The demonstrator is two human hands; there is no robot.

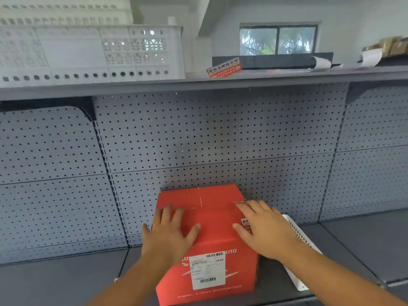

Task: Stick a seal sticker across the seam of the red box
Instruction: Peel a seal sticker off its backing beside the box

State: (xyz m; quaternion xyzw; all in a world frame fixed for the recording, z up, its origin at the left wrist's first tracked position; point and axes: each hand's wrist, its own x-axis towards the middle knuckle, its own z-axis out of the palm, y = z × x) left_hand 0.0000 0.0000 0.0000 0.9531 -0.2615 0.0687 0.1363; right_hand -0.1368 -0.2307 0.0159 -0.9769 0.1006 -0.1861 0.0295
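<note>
Fingers of the left hand (169,231) and right hand (263,228) were spread wide and laid flat on the red box (209,219), nothing being held. It was set on the grey shelf (55,281), and 1 seal sticker (245,223) was partly hidden under the right hand.

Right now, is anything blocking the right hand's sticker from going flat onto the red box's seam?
Nothing visible does. The right hand presses the seal sticker directly onto the red box top; the left hand lies flat beside it.
</note>
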